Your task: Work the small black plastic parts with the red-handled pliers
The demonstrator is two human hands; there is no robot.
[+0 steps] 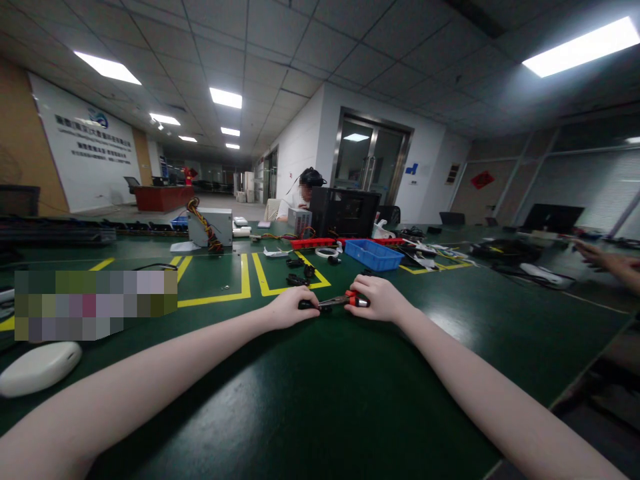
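Two bare hands come close together over the dark green tabletop point(300, 400): the right hand point(379, 300) is wrapped around red-handled metal pliers point(342, 301), their nose pointing at a small black piece point(305, 305) gripped in the left hand point(290, 307); whether they touch is unclear. Beyond the right hand sits a shallow rectangular blue plastic bin point(377, 261), its contents too indistinct to name. Loose black parts point(297, 280) lie outside it, to its left.
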